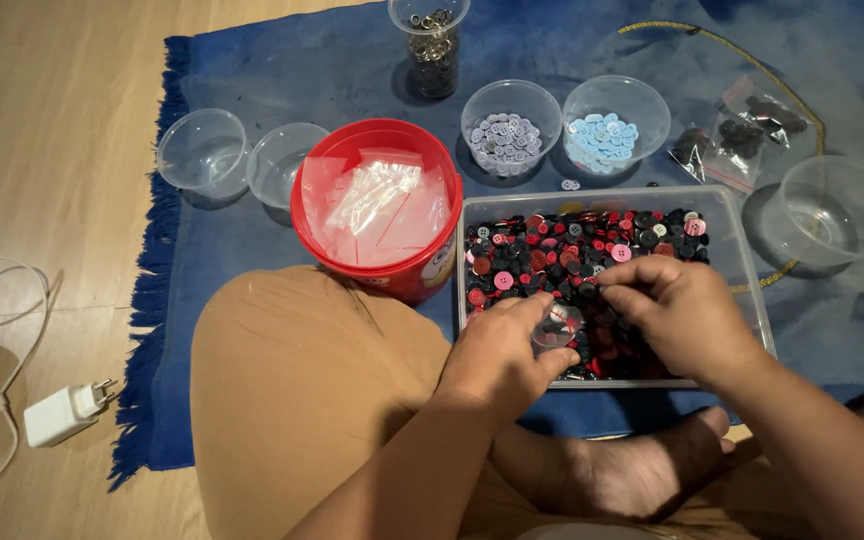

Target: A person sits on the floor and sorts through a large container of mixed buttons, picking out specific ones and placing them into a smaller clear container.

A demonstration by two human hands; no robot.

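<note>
The left hand [500,352] is curling its fingers [537,310] around a small clear bag [556,328], holding it pinched at the near edge of the clear rectangular tray [742,262]. The right hand [674,312] is hovering over the tray with its fingers [624,272] drawn together in a pinch just above the mixed buttons [562,252]; whether a button is sitting between the fingertips cannot be told. The small bag is lying between the two hands, over the tray's near left part, and its long axis is too hidden to judge.

The tray is resting on a blue rug [302,70] on the wooden floor [52,150], its long side running left to right, filled with black, red, pink and grey buttons.

Beyond it, two round clear bowls are standing side by side: one holding pale lilac buttons [505,138], one holding light blue buttons [602,140]. One tall clear cup [432,45] of dark metallic pieces is standing upright behind them. One red bucket [377,210] with clear bags inside is touching the tray's left side. Two empty clear bowls [202,150] are sitting left of the bucket, and one larger clear bowl [837,210] is sitting to the right. A white plug [64,412] is lying on the floor.
</note>
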